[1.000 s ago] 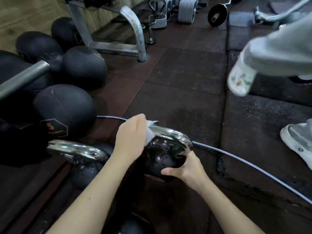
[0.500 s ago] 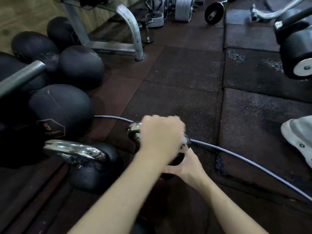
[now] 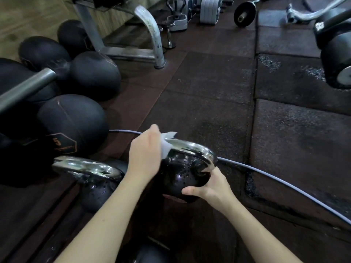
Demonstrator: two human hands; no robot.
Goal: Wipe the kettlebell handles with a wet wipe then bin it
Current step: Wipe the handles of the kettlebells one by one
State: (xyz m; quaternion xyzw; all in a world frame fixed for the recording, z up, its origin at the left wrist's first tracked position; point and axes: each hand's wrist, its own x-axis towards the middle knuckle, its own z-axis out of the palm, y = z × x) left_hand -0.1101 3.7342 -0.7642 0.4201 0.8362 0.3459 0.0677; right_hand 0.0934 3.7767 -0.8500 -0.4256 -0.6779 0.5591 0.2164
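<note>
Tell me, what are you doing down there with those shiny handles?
A person is cleaning gym weights. The left hand presses a white wet wipe against the left end of the shiny chrome handle of a black round kettlebell. The right hand grips the kettlebell's body low on its right side. A second black kettlebell with a chrome handle sits just to the left, untouched. No bin is in view.

Item count, head view:

- Chrome-handled kettlebells: two, one (image 3: pixel 182 171) at centre and one (image 3: pixel 95 179) to its left.
- Wet wipes: one (image 3: pixel 167 143).
- Hands: two, left (image 3: pixel 146 156) and right (image 3: pixel 210 188).
- Grey cables: one (image 3: pixel 266 173).
- Large round black weights at left: at least five; the stack is partly hidden.
</note>
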